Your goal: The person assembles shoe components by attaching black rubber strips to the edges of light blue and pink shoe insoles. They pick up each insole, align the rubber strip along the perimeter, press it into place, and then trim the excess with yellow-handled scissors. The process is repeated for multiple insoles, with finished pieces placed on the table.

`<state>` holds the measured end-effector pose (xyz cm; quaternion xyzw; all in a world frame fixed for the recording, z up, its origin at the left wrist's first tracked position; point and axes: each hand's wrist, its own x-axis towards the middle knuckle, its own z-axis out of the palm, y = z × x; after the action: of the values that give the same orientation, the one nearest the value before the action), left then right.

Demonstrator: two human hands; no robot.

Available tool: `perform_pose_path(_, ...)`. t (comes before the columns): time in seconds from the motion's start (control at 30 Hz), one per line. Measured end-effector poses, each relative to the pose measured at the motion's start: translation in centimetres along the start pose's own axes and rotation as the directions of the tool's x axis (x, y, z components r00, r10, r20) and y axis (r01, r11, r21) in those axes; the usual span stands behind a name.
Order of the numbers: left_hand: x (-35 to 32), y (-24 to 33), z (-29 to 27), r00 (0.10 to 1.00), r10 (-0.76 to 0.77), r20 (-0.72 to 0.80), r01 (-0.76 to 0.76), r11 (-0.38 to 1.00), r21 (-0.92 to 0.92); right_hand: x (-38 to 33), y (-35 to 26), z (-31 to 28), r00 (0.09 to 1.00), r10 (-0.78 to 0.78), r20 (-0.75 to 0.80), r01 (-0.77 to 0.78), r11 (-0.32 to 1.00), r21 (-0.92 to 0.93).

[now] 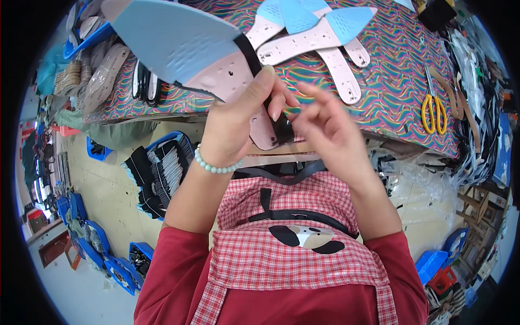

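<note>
My left hand (233,122) grips a shoe insole (189,51), its thumb on top. The insole has a pointed blue front and a pale pink, nail-marked heel part. Along its right edge runs a glossy black strip (249,54), whose lower end (283,130) lies by the heel. My right hand (333,127) hovers just right of that end, fingers bent and apart, slightly blurred; nothing shows in it. Past my hands, several similar insoles (295,46) lie overlapping on the table.
Yellow-handled scissors (433,111) lie at the right on the wavy-patterned table (401,70). Wrapped insoles (105,76) and black-and-white pieces (145,84) sit at the left. Below, a blue crate (179,138) holds stacked dark pieces. Straps and plastic film (466,65) crowd the right side.
</note>
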<state>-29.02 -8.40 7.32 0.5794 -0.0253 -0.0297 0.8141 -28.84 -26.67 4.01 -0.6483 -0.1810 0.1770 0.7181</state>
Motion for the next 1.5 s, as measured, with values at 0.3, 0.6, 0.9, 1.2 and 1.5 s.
perform_pose_path(0.3, -1.7, 0.1, 0.5, 0.995, 0.066, -0.073, -0.078, 0.982, -0.170, 1.0, -2.3, 0.7, 0.996, 0.001, 0.091, 0.003, 0.999, -0.044)
perform_pose_path(0.6, -1.9, -0.3, 1.0, 0.986, 0.075, -0.146, -0.106, 0.971, -0.215, 1.3, -4.1, 1.2, 0.982, -0.186, -0.019, 0.176, 0.957, -0.231)
perform_pose_path(0.9, -1.6, 0.8, -0.4, 0.989, 0.071, -0.131, -0.145, 0.668, -0.730, -1.5, -3.2, 1.6, 0.947, -0.282, 0.156, 0.302, 0.605, -0.737)
perform_pose_path(1.2, 0.0, 3.0, 4.3, 0.930, -0.094, -0.356, -0.084, 0.888, -0.452, -0.5, -2.8, 2.8, 0.936, -0.289, -0.199, 0.260, 0.952, -0.158)
perform_pose_path(1.5, -1.8, 7.8, -0.3, 0.771, 0.413, 0.484, -0.600, 0.217, 0.770, 0.1, -13.8, -3.0, 0.867, -0.304, 0.395, 0.498, 0.564, -0.659)
